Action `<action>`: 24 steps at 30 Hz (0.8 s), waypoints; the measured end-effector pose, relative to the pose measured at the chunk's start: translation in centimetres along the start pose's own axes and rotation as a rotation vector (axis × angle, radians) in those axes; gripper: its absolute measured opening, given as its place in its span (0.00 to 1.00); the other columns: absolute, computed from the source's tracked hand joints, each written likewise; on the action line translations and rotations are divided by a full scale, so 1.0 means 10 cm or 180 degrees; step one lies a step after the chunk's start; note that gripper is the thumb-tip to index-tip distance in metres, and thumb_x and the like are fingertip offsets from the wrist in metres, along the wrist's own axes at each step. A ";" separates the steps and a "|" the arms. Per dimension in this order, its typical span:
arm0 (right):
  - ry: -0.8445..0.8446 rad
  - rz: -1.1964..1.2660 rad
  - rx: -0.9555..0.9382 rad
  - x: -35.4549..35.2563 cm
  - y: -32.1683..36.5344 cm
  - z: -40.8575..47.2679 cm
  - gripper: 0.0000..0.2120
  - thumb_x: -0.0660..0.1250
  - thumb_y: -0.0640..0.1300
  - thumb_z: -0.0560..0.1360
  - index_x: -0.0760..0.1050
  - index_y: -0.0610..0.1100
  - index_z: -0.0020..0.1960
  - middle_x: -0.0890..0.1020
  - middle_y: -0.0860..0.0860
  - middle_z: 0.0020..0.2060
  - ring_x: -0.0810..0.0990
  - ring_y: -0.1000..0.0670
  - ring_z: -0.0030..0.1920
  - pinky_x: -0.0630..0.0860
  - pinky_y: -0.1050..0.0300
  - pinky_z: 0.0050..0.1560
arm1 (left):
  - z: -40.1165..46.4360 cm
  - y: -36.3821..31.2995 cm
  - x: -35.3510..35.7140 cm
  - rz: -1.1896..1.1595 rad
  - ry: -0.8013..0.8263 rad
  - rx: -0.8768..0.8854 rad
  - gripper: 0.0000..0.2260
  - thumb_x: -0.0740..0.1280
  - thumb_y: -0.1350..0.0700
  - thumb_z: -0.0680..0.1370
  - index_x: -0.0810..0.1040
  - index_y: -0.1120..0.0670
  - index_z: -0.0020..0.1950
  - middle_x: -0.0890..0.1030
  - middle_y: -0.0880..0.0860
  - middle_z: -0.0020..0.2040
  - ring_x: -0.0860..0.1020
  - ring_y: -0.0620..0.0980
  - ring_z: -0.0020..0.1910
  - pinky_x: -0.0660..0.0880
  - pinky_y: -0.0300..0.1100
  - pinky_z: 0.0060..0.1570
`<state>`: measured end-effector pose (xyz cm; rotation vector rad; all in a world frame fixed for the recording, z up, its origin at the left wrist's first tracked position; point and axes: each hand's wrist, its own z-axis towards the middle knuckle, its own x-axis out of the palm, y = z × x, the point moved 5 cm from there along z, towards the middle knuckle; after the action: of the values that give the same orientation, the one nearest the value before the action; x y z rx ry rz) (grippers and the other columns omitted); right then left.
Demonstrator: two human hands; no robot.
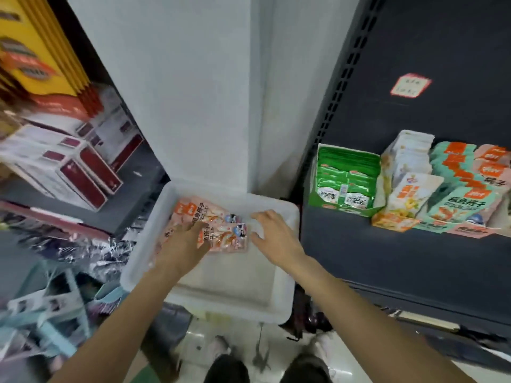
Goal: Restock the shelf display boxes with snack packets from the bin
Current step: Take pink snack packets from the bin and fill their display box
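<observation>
1. Currently your left hand (190, 239) is down in the white rectangular plastic bin (279, 302), fingers curled over the near edge of a small stack of pink glossy snack packets (221, 233) lying at the bin's far left end. It appears to grip the top packet; how firmly, you cannot tell.
2. Your right hand (272, 234) hovers just beside the stack's right edge, fingers spread and loosely bent, holding nothing.
3. Handling judgement: thin film pouches, light and soft. Expect them to bend and slide over each other, since the film looks slick.
4. Take hold at the long sides of the stack, thumb on top and fingers beneath, so the packets stay squared. A 1-corner pinch would likely let the lower ones fan out.
5. Contents are probably crushable, so squeeze only enough to stop slipping.
6. Destination: the pink cardboard display box (475, 230) on the dark shelf (359, 244) to your right, beside the teal display box (431, 225) and the green display box (343, 208).
7. Risk: packets snagging on the bin wall while lifting.
</observation>
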<state>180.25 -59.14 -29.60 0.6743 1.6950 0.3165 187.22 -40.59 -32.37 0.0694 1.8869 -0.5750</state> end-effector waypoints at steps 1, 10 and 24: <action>0.0097 -0.0005 0.0064 0.19 0.04 0.06 0.22 0.62 0.44 0.77 0.65 0.45 0.71 0.69 0.46 0.65 0.67 0.45 0.66 0.67 0.51 0.64 | 0.01 0.21 0.05 -0.0050 0.0018 0.0007 0.22 0.64 0.51 0.78 0.67 0.52 0.71 0.70 0.56 0.68 0.69 0.57 0.66 0.70 0.50 0.60; 0.0423 -0.0200 0.0596 1.20 0.04 0.51 0.36 0.64 0.49 0.76 0.48 0.49 0.77 0.52 0.49 0.76 0.53 0.45 0.75 0.61 0.48 0.70 | 0.17 0.89 0.45 0.0486 -0.0055 0.0557 0.33 0.60 0.40 0.75 0.57 0.52 0.76 0.55 0.54 0.77 0.52 0.53 0.76 0.54 0.50 0.72; 0.0101 -0.0671 0.1068 1.41 -0.29 0.76 0.38 0.75 0.56 0.64 0.63 0.44 0.67 0.69 0.44 0.59 0.66 0.43 0.62 0.65 0.53 0.60 | 0.38 0.90 0.57 0.0403 -0.0400 0.0471 0.30 0.62 0.43 0.72 0.65 0.52 0.72 0.63 0.57 0.74 0.60 0.57 0.73 0.61 0.54 0.70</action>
<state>185.25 -54.30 -44.30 0.7278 1.8508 -0.1100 191.13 -35.52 -41.69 0.2423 1.7031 -0.6171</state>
